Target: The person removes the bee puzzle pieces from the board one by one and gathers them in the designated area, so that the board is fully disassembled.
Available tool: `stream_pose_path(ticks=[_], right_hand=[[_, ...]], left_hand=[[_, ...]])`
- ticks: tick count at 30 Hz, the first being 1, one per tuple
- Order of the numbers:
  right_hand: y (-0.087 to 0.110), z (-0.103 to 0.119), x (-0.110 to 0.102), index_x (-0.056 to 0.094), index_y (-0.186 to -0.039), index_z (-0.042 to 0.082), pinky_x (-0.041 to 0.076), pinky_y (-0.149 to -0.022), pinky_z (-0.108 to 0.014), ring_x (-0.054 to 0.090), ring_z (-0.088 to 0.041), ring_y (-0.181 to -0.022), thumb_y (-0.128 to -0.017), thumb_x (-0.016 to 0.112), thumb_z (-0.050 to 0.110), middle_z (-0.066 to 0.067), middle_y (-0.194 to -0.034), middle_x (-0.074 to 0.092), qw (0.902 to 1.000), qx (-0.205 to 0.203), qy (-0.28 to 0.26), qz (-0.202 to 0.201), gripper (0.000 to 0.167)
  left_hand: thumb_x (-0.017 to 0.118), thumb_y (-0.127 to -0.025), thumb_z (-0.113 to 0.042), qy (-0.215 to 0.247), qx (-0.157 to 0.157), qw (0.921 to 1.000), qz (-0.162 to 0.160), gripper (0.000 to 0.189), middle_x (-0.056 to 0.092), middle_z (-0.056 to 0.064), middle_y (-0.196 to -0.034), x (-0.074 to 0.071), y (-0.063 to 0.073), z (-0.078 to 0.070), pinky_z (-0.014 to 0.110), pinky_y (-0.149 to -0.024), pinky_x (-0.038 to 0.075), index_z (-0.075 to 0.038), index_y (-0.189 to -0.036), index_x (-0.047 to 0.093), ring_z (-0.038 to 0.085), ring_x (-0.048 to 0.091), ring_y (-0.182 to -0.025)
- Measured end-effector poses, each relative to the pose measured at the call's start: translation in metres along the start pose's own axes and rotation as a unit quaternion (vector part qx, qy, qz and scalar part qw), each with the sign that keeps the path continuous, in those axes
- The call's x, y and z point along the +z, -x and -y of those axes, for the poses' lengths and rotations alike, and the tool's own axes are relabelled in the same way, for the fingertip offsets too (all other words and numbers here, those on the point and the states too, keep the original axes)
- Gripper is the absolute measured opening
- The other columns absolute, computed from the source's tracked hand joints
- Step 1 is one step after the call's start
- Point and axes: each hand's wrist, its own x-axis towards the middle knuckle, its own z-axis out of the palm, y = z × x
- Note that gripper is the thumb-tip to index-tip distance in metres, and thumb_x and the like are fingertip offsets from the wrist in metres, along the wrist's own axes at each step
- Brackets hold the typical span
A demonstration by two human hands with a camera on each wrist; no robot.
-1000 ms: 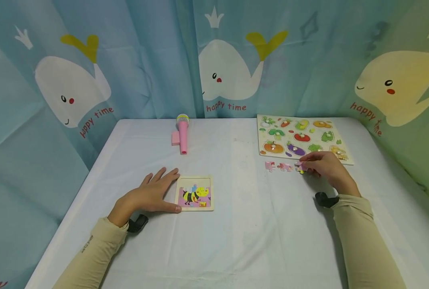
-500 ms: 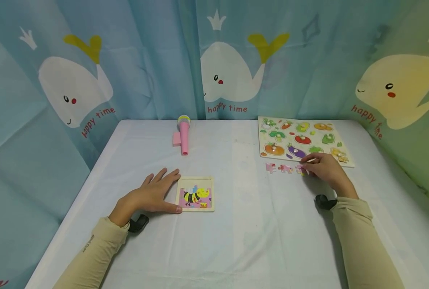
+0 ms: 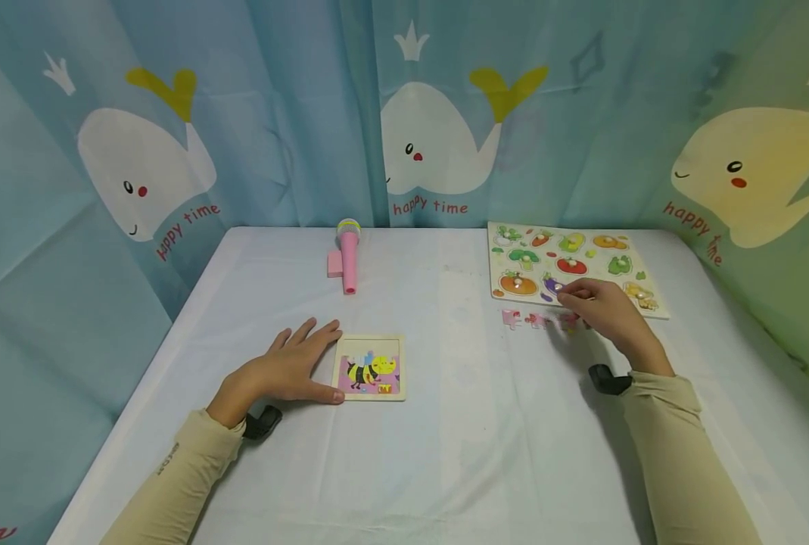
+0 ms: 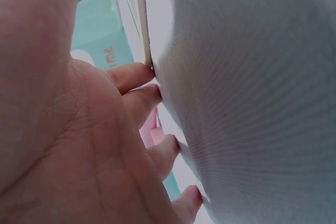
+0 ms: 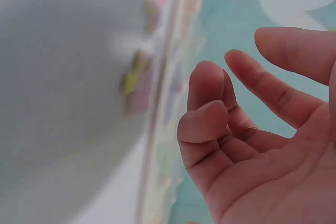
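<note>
My left hand [image 3: 284,371] lies with spread fingers at the left side of a small wooden frame puzzle [image 3: 385,341] showing a bee. Its thumb touches the lower left corner, and the index fingertip is at the upper left corner; the left wrist view shows fingertips on the cloth. My right hand [image 3: 605,314] hovers over the front edge of a vegetable peg puzzle board [image 3: 535,284]. In the right wrist view its fingers are loosely bent, with nothing between thumb and fingers. Under it lie pink jigsaw pieces [image 3: 511,319] in a row, partly hidden; one pink-and-yellow piece [image 5: 139,90] shows there.
A pink toy microphone [image 3: 350,261] lies near the back edge, beside a small pink block [image 3: 334,263]. Behind the white-clothed table [image 3: 445,469] hangs a blue curtain [image 3: 295,113] with whale prints.
My right hand has let go of a jigsaw piece at the right of the row and lifted up from it. The left hand stays at the frame puzzle.
</note>
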Motion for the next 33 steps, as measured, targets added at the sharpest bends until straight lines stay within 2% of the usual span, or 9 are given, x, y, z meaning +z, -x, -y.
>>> stream_pose_path(ticks=[3, 8, 15, 20, 25, 33], right_hand=[[0.002, 0.012, 0.002, 0.063, -0.135, -0.009, 0.056, -0.07, -0.035, 0.064, -0.033, -0.093, -0.113, 0.056, 0.028, -0.024, -0.112, 0.068, 0.9997, -0.026, -0.002, 0.001, 0.044], [0.005, 0.03, 0.008, 0.067, -0.13, -0.007, 0.053, -0.069, -0.033, 0.066, -0.036, -0.097, -0.112, 0.058, 0.027, -0.022, -0.109, 0.071, 0.997, -0.077, 0.005, 0.004, 0.04], [0.008, 0.047, 0.02, 0.069, -0.127, -0.005, 0.053, -0.073, -0.035, 0.064, -0.034, -0.098, -0.111, 0.061, 0.025, -0.022, -0.11, 0.072, 0.9953, -0.095, 0.011, 0.019, 0.035], [0.01, 0.059, 0.034, 0.071, -0.124, -0.004, 0.053, -0.074, -0.036, 0.066, -0.029, -0.094, -0.109, 0.064, 0.021, -0.018, -0.108, 0.073, 0.9911, -0.128, 0.008, 0.035, 0.03], [0.011, 0.071, 0.05, 0.073, -0.121, -0.004, 0.054, -0.077, -0.035, 0.068, -0.029, -0.091, -0.108, 0.066, 0.016, -0.016, -0.107, 0.073, 0.9861, -0.153, -0.014, 0.064, 0.026], [0.004, 0.09, 0.088, 0.074, -0.115, -0.003, 0.054, -0.076, -0.034, 0.063, -0.021, -0.085, -0.105, 0.069, 0.013, -0.008, -0.099, 0.072, 0.9749, -0.184, -0.024, 0.123, 0.02]], left_hand=[[0.085, -0.086, -0.055, 0.0, 0.004, 1.0, -0.002, 0.111, 0.022, 0.017, -0.176, -0.001, 0.001, -0.001, 0.073, -0.123, 0.005, -0.002, -0.167, 0.031, 0.049, 0.008, -0.16], [0.086, -0.086, -0.055, 0.003, -0.002, 1.0, 0.0, 0.112, 0.021, 0.016, -0.176, -0.001, 0.001, -0.001, 0.072, -0.124, 0.004, -0.003, -0.167, 0.03, 0.048, 0.007, -0.161], [0.086, -0.086, -0.054, 0.001, -0.005, 1.0, 0.0, 0.111, 0.021, 0.015, -0.176, 0.0, 0.0, 0.0, 0.072, -0.124, 0.004, -0.003, -0.167, 0.03, 0.048, 0.007, -0.161], [0.085, -0.086, -0.055, -0.003, -0.007, 1.0, 0.002, 0.111, 0.021, 0.015, -0.177, 0.0, -0.001, 0.001, 0.071, -0.124, 0.004, -0.004, -0.168, 0.03, 0.047, 0.007, -0.161], [0.084, -0.086, -0.056, -0.007, -0.007, 0.9999, 0.006, 0.11, 0.02, 0.014, -0.177, 0.001, -0.002, 0.002, 0.071, -0.124, 0.005, -0.005, -0.168, 0.03, 0.046, 0.006, -0.161], [0.085, -0.086, -0.056, 0.0, -0.002, 1.0, 0.004, 0.111, 0.02, 0.015, -0.177, 0.0, -0.002, 0.001, 0.072, -0.124, 0.004, -0.004, -0.167, 0.03, 0.047, 0.006, -0.161]])
